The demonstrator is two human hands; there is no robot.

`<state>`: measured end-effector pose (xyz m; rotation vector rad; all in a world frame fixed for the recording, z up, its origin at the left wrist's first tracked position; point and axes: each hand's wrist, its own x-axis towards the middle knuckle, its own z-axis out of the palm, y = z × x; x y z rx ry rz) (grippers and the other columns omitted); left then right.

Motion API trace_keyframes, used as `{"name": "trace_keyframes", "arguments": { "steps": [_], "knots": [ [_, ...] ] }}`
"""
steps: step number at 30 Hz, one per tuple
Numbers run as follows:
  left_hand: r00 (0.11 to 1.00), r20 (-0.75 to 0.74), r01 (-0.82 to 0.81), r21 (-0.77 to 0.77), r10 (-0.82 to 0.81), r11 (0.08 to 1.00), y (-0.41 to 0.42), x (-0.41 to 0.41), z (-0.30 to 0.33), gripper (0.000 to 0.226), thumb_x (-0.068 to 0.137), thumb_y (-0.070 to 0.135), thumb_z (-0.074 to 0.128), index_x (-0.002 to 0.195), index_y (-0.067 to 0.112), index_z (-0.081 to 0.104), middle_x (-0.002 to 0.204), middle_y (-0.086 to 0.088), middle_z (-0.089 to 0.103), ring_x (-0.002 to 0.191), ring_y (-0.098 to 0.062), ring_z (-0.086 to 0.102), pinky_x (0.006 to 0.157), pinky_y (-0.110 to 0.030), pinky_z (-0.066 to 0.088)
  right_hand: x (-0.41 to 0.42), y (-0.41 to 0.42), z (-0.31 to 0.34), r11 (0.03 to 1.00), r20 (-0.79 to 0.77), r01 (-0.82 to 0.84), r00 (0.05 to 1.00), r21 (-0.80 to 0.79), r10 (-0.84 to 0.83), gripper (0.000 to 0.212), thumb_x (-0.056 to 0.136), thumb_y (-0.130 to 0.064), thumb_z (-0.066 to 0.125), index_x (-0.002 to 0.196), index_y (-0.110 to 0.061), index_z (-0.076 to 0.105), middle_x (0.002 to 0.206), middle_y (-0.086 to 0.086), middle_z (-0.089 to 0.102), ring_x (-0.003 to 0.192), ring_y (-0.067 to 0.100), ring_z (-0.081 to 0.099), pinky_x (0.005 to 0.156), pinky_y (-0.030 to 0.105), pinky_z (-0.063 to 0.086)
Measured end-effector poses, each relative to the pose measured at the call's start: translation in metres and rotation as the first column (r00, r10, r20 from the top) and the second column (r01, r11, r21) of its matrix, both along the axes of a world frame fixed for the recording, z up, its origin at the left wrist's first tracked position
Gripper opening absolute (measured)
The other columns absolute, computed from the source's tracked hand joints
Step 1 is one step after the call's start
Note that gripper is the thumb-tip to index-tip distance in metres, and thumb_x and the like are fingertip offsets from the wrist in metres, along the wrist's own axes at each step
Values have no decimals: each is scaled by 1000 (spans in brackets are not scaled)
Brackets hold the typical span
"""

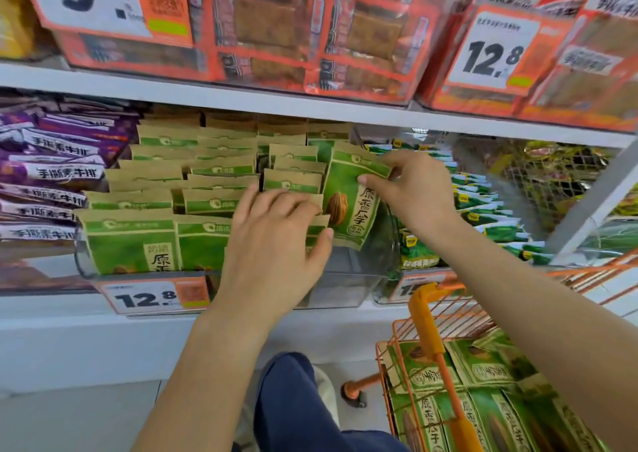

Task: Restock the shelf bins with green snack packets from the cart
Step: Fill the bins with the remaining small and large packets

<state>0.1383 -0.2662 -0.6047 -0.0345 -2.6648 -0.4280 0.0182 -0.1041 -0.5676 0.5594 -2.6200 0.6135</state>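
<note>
A clear shelf bin (pixel 348 279) on the middle shelf holds rows of green and tan snack packets (pixel 165 189). My right hand (pixel 414 189) pinches the top of one green snack packet (pixel 348 203), which stands tilted at the right end of the bin. My left hand (pixel 272 241) lies flat with spread fingers on the packets at the bin's front, thumb touching the held packet's lower edge. More green packets (pixel 483 400) lie in the orange wire cart (pixel 424 324) at the lower right.
Purple packets (pixel 51 175) fill the bin to the left, green-white ones (pixel 483 203) the bin to the right. Orange packs (pixel 310 37) sit on the shelf above. A price tag (pixel 152 298) hangs on the bin front. My leg (pixel 303 410) is below.
</note>
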Motion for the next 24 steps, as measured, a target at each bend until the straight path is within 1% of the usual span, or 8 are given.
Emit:
{"name": "trace_keyframes", "arguments": {
  "steps": [4, 8, 10, 12, 14, 19, 22, 24],
  "knots": [
    [1000, -10, -14, 5, 14, 1000, 1, -2, -1, 39, 88, 47, 44, 112, 26, 67, 120, 8, 64, 118, -18, 52, 113, -38, 14, -23, -19, -8, 999, -12, 9, 1000, 38, -9, 28, 84, -42, 68, 104, -23, 74, 84, 6, 72, 85, 28, 65, 62, 28, 39],
    [999, -39, -14, 28, 15, 1000, 1, -3, -2, 38, 85, 45, 44, 104, 24, 70, 114, 7, 66, 111, -20, 56, 110, -36, 17, -30, -32, -8, 994, 73, -96, 992, -43, 99, 31, 84, -36, 70, 109, -18, 72, 93, 6, 73, 89, 24, 65, 64, 23, 32],
    [999, -44, -10, 35, 12, 999, 0, -2, -3, 35, 85, 43, 48, 105, 23, 69, 114, 8, 66, 112, -20, 55, 110, -35, 16, -25, -25, -2, 988, 131, -135, 981, -71, 143, 27, 83, -33, 72, 103, -16, 73, 77, -3, 68, 78, 22, 61, 57, 25, 30],
    [999, -50, -4, 46, 6, 999, -1, -1, -4, 35, 86, 42, 48, 105, 23, 69, 114, 8, 65, 112, -19, 55, 109, -34, 16, -15, -10, 3, 991, 145, -119, 981, -55, 126, 11, 82, -32, 73, 83, -22, 71, 60, -14, 53, 64, 16, 52, 50, 21, 31],
    [998, -60, -1, 57, 5, 998, -1, 0, -3, 37, 86, 42, 45, 104, 23, 70, 113, 7, 66, 111, -19, 55, 108, -33, 17, 2, 0, 7, 996, 145, -86, 986, 10, 84, 21, 80, -31, 71, 66, -26, 56, 55, -12, 49, 57, 14, 48, 47, 16, 30],
    [998, -60, -8, 66, 12, 998, 1, 0, -3, 33, 85, 39, 49, 104, 22, 70, 111, 6, 66, 108, -21, 56, 105, -32, 19, 7, -1, 4, 970, 166, -15, 986, 241, -26, 21, 79, -24, 66, 76, -5, 59, 63, 7, 56, 60, 24, 49, 46, 28, 32],
    [999, -44, -11, 63, 14, 998, 1, 1, -2, 34, 85, 39, 48, 105, 22, 69, 112, 6, 65, 108, -21, 56, 102, -32, 21, -15, -18, 4, 969, 216, 34, 972, 246, -89, 18, 80, -20, 65, 74, -5, 56, 59, 4, 48, 62, 25, 49, 44, 24, 30],
    [1000, -28, -7, 66, 9, 998, 1, 1, -2, 34, 85, 40, 48, 106, 24, 69, 113, 6, 65, 109, -20, 55, 101, -31, 21, -30, -32, 5, 978, 256, 30, 963, 208, -84, 17, 81, -19, 66, 83, -3, 62, 64, 6, 57, 66, 24, 54, 47, 23, 37]
  ]
}}
